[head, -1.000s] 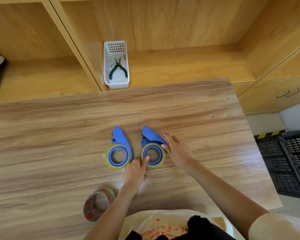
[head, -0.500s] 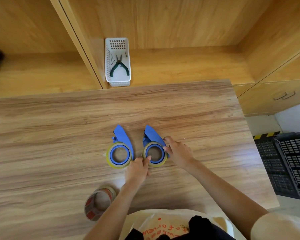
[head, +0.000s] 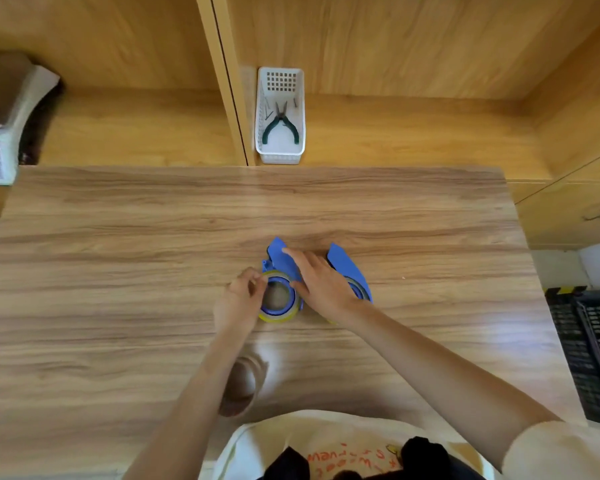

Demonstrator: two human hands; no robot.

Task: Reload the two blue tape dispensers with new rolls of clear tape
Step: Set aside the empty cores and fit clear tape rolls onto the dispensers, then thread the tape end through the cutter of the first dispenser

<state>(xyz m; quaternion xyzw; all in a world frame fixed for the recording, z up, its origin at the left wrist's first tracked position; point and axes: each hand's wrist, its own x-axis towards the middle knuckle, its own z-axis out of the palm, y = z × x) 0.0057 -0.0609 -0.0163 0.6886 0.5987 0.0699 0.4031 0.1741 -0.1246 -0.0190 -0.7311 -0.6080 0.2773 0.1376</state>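
Observation:
Two blue tape dispensers lie side by side on the wooden table [head: 153, 254], each with a roll of clear yellowish tape around its hub. My left hand [head: 239, 299] pinches the upper left rim of the roll on the left dispenser [head: 279, 306]. Across that dispenser's blue blade guard lies my right hand [head: 321, 282], fingers spread and pressing down. This hand covers part of the right dispenser [head: 347, 265], whose roll is mostly hidden. An old tape core [head: 243, 386] with brown inside rests near the table's front edge, partly behind my left forearm.
A white plastic basket [head: 280, 154] with green-handled pliers [head: 280, 124] stands on the shelf behind the table. A grey device [head: 0, 140] sits at the far left. Black crates [head: 593, 355] are on the floor to the right of the table.
Both hands moved from the right dispenser to the left one. The left hand now pinches the left roll and the right hand presses its guard. The camera view shifted.

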